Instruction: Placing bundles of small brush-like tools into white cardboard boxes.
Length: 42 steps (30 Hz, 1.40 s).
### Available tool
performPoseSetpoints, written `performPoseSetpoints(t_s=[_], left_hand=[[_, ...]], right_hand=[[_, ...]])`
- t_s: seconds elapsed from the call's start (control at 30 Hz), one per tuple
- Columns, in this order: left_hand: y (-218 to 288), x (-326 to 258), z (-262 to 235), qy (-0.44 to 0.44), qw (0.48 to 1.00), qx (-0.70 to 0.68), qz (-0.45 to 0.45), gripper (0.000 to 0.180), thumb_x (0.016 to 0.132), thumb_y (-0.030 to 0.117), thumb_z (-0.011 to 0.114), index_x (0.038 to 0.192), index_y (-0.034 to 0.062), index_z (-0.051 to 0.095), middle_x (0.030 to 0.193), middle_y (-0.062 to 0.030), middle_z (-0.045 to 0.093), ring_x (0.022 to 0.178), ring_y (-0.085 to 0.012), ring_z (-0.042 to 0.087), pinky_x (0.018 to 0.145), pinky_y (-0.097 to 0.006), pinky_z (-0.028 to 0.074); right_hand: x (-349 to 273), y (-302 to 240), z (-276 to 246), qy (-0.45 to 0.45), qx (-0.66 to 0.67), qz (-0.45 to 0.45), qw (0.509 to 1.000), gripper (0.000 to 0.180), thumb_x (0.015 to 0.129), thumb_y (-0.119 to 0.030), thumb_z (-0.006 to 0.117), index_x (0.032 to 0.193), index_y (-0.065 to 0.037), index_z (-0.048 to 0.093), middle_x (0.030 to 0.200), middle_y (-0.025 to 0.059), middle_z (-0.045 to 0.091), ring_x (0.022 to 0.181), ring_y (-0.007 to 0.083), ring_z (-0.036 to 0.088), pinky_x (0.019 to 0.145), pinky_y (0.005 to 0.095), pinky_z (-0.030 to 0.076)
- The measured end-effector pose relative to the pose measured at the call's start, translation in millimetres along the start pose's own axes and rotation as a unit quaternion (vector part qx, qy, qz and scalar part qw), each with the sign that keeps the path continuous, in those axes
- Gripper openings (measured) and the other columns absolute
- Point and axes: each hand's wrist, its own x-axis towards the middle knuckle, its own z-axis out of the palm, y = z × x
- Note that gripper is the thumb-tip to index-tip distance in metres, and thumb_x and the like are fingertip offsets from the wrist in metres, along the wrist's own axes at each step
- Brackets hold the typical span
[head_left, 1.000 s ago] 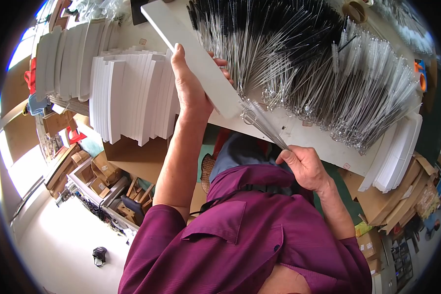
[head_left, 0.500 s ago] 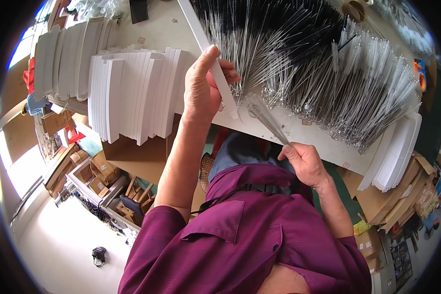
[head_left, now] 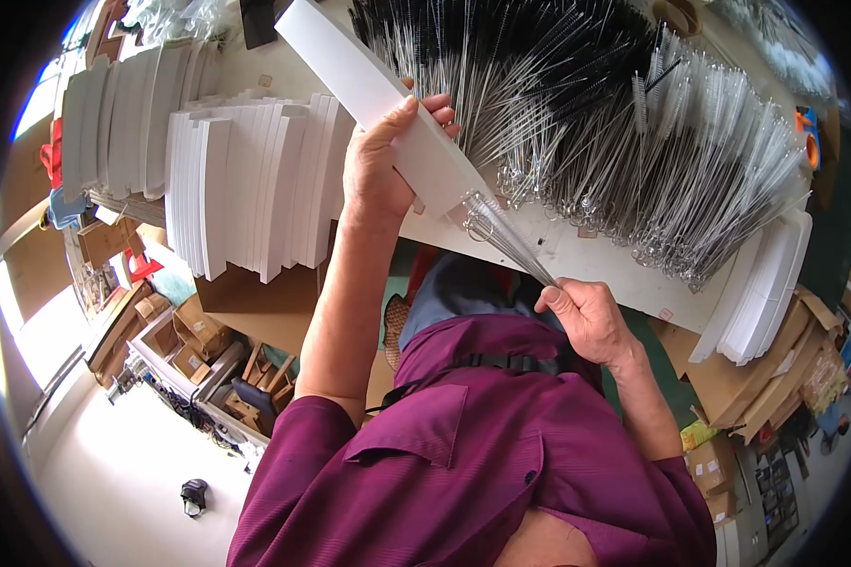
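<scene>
My left hand (head_left: 383,165) is closed around a long, narrow white cardboard box (head_left: 345,66), thumb on its broad face. The box slants from the upper left down toward the middle, above the near edge of the table. In my right hand (head_left: 591,321) is a small bundle of thin wire brushes (head_left: 512,240), pinched at one end. Looped wire ends and pale bristles show at the bundle's far end. That end meets the lower end of the box; whether any part is inside, I cannot tell.
Wire brushes with black bristles (head_left: 539,57) lie heaped across the table (head_left: 624,274), beside a pile with pale bristles (head_left: 728,151). Narrow white boxes (head_left: 255,180) stand in rows at the left. More white boxes (head_left: 756,283) sit at the right edge.
The white box has turned so its broad face shows, and its upper end has swung left. Its lower end and the brush bundle have come together. My right hand has barely moved.
</scene>
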Motion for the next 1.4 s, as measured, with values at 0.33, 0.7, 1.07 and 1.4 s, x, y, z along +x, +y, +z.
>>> performPoseSetpoints(t_s=[0.33,0.7,1.07,1.4], left_hand=[[7,-2,1,0.019,0.994,-0.111,0.013,0.043,0.092,0.01,0.06,0.13,-0.0072,0.049,0.108,-0.0261,0.06,0.091,-0.0325,0.061,0.092,-0.049,0.053],[2,-14,2,0.009,0.99,-0.143,0.007,0.044,0.09,0.015,0.064,0.125,-0.01,0.054,0.106,-0.0245,0.059,0.089,-0.0316,0.059,0.091,-0.047,0.049],[-5,-21,-1,-0.058,0.992,-0.115,-0.016,0.037,0.096,0.021,0.06,0.119,-0.0074,0.06,0.103,-0.0229,0.067,0.085,-0.0296,0.066,0.086,-0.047,0.055],[-23,-36,13,0.027,0.997,-0.056,-0.048,0.036,0.097,0.021,0.061,0.119,-0.0076,0.058,0.102,-0.0215,0.064,0.086,-0.0287,0.064,0.09,-0.046,0.053]], right_hand=[[1,9,1,-0.019,0.015,0.02,1.0,0.052,0.107,-0.041,0.052,0.086,0.002,0.072,0.06,0.0016,0.051,0.059,0.0112,0.046,0.057,0.0309,0.04],[4,16,0,-0.095,0.098,0.099,0.986,0.056,0.108,-0.043,0.05,0.083,0.002,0.072,0.059,-0.0048,0.043,0.056,0.0055,0.037,0.052,0.0258,0.032],[6,28,-3,-0.158,0.197,0.159,0.954,0.054,0.108,-0.043,0.052,0.084,0.002,0.071,0.057,-0.0052,0.046,0.051,0.0051,0.038,0.049,0.0248,0.033],[7,5,3,0.005,-0.073,0.051,0.996,0.047,0.105,-0.032,0.055,0.082,0.006,0.068,0.072,0.0212,0.067,0.067,0.0284,0.067,0.067,0.0411,0.05]])
